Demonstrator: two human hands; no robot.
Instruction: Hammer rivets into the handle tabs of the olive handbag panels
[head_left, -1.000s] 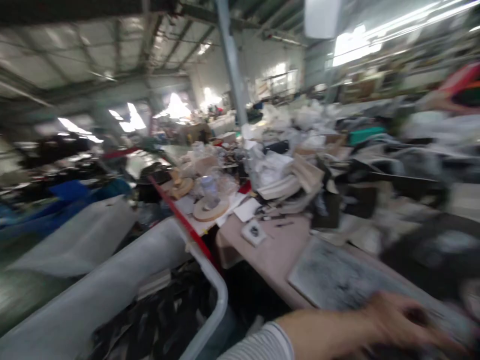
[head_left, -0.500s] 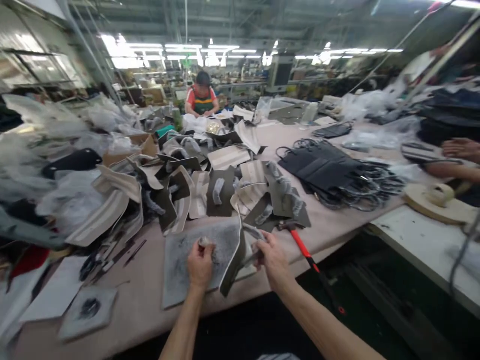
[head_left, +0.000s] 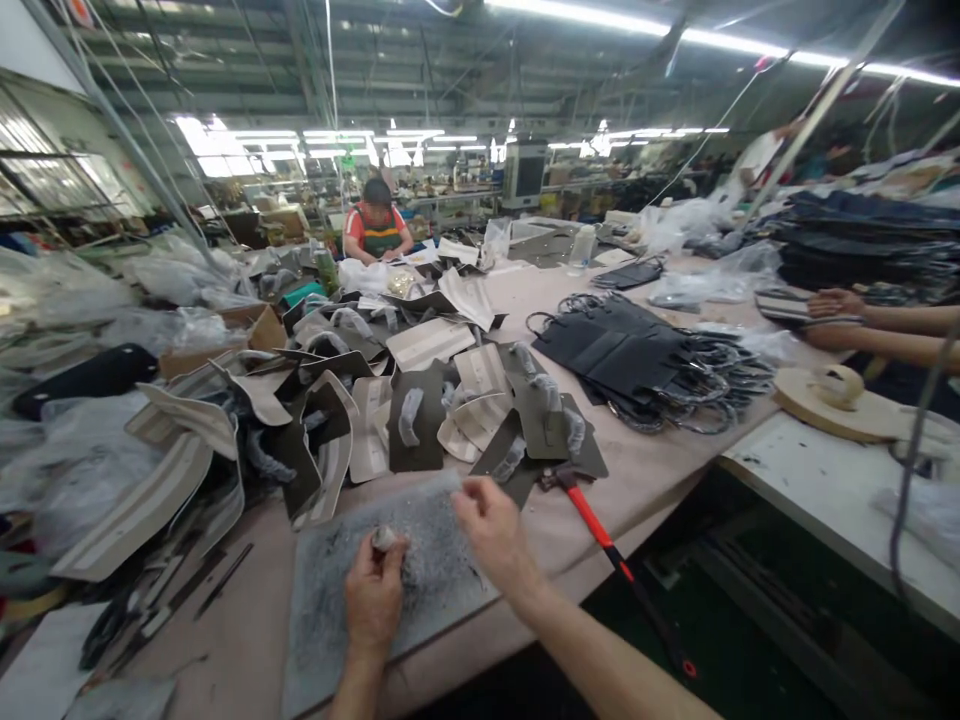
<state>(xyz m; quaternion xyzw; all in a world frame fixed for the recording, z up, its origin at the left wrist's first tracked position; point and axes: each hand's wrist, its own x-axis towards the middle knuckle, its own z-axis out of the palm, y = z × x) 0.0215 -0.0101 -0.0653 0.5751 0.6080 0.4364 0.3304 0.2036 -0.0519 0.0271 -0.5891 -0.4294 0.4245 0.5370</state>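
My left hand (head_left: 373,598) is closed around a small, pale grey, roundish piece (head_left: 384,539) above a grey, scuffed board (head_left: 334,570). My right hand (head_left: 491,525) is over the board's far right corner, fingers curled in; whether anything is between them is hidden. Just beyond lie dark grey panels (head_left: 417,440) with plastic-wrapped handles, among pale-backed ones (head_left: 371,425). To the right of my right hand, a hammer (head_left: 589,515) with a red and black handle rests on the table, its grip end past the edge.
Black bags (head_left: 622,345) lie stacked at the right, and a tape roll (head_left: 821,390) sits on a white table (head_left: 810,470). Thin tools (head_left: 225,580) are at the left. A person (head_left: 376,225) works at the back; another person's hands (head_left: 832,315) are at far right.
The panel my right hand gripped by its handle is no longer in that hand. My right hand has shifted left over the board. The left hand still holds the small piece. The view has turned right.
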